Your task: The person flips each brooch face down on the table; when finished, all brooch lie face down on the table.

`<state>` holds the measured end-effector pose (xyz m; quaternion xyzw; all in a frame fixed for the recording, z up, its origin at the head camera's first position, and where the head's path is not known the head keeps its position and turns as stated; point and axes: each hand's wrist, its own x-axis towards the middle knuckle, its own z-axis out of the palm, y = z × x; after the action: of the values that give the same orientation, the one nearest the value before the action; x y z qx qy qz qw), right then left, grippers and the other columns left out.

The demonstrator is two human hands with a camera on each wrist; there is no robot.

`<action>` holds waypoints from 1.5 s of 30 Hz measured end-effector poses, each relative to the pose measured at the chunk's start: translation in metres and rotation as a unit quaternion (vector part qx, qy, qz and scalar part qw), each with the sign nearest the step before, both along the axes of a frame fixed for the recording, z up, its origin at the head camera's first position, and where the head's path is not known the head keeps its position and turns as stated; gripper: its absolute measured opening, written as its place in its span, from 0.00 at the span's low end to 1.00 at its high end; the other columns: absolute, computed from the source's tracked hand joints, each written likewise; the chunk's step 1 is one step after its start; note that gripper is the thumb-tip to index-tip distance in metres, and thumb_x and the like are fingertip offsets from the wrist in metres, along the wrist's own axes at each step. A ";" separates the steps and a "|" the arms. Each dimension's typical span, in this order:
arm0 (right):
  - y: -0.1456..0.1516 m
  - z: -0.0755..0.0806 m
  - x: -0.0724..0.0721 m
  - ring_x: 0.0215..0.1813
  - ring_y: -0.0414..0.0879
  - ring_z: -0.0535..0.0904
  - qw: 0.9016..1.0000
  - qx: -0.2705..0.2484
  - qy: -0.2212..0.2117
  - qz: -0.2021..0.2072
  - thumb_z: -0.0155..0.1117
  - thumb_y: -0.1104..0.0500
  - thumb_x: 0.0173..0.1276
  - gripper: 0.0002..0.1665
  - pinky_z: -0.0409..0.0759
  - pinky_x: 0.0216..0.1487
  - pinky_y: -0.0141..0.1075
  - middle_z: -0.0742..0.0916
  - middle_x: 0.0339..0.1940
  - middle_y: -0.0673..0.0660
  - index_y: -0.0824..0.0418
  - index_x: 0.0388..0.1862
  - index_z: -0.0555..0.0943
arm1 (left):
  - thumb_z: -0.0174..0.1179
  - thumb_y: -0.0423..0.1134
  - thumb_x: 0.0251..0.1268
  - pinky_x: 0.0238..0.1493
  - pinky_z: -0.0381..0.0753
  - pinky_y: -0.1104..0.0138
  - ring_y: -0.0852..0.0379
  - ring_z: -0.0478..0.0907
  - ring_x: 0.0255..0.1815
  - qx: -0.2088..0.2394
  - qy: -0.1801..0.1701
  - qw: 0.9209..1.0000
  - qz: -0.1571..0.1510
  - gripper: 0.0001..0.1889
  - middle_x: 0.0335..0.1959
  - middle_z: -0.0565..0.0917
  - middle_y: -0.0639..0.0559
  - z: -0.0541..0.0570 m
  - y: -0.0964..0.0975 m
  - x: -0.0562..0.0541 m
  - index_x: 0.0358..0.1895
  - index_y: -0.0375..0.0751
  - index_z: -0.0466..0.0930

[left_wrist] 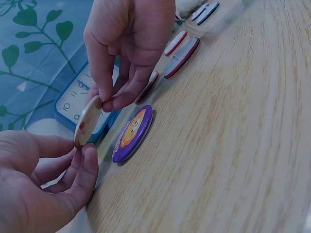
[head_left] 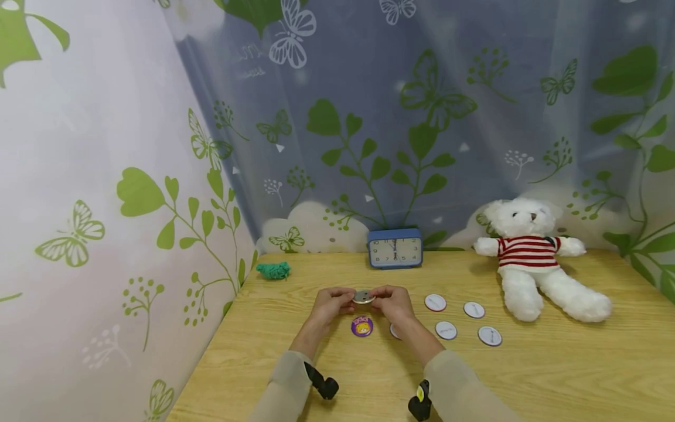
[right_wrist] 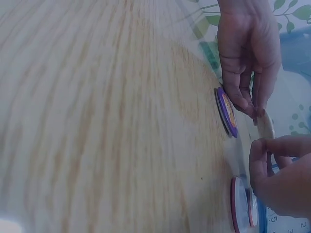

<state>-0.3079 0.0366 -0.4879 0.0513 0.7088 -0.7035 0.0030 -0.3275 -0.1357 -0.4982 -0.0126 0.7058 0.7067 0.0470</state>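
Note:
Both hands pinch one round button badge [head_left: 362, 297] above the table, the left hand [head_left: 329, 306] at its left edge and the right hand [head_left: 394, 303] at its right. In the left wrist view this badge [left_wrist: 88, 121] is tilted on edge between the fingertips, its pale face marked with a little red. Just below the hands a purple badge [head_left: 362, 326] with a yellow cartoon animal lies face up. One white-backed badge [head_left: 395, 332] is partly hidden by the right wrist.
Several badges lie pin side up to the right, such as this white-backed badge [head_left: 446, 330]. A blue clock [head_left: 395, 249] stands behind the hands. At the right sits a white teddy bear [head_left: 527, 258] in a striped shirt. A green bundle [head_left: 273, 270] lies back left on the wooden table [head_left: 237, 363].

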 end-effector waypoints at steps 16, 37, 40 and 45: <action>-0.005 0.002 0.002 0.36 0.48 0.86 0.999 -0.040 -0.017 -0.010 0.61 0.75 0.68 0.17 0.90 0.44 0.37 0.85 0.49 0.72 0.80 0.55 0.80 | 0.60 0.22 0.70 0.36 0.90 0.68 0.60 0.82 0.28 -0.002 0.017 0.999 0.038 0.11 0.39 0.87 0.37 -0.001 0.002 0.001 0.51 0.17 0.82; -0.005 0.005 0.003 0.45 0.54 0.86 0.999 -0.005 -0.042 0.009 0.51 0.68 0.75 0.24 0.89 0.48 0.37 0.85 0.55 0.75 0.83 0.64 0.75 | 0.60 0.20 0.70 0.35 0.90 0.67 0.59 0.84 0.28 -0.064 -0.004 0.996 0.056 0.07 0.39 0.88 0.35 0.003 0.004 0.002 0.46 0.21 0.85; -0.005 0.004 0.002 0.44 0.53 0.86 0.999 -0.004 -0.041 0.008 0.52 0.67 0.76 0.23 0.89 0.47 0.37 0.85 0.53 0.76 0.83 0.62 0.75 | 0.59 0.21 0.71 0.35 0.90 0.67 0.59 0.85 0.28 -0.072 -0.012 0.996 0.052 0.07 0.39 0.88 0.34 0.004 0.004 0.001 0.46 0.21 0.85; -0.002 0.002 0.001 0.42 0.51 0.86 0.999 -0.005 -0.049 0.010 0.51 0.67 0.76 0.23 0.89 0.45 0.36 0.85 0.52 0.75 0.83 0.62 0.76 | 0.58 0.22 0.72 0.36 0.90 0.67 0.58 0.86 0.29 -0.089 -0.016 0.995 0.047 0.08 0.41 0.87 0.33 0.007 0.005 0.002 0.47 0.21 0.85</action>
<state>-0.3069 0.0342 -0.4857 0.0785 0.7044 -0.7040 0.0451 -0.3257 -0.1311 -0.4916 -0.0613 0.7637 0.6422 0.0236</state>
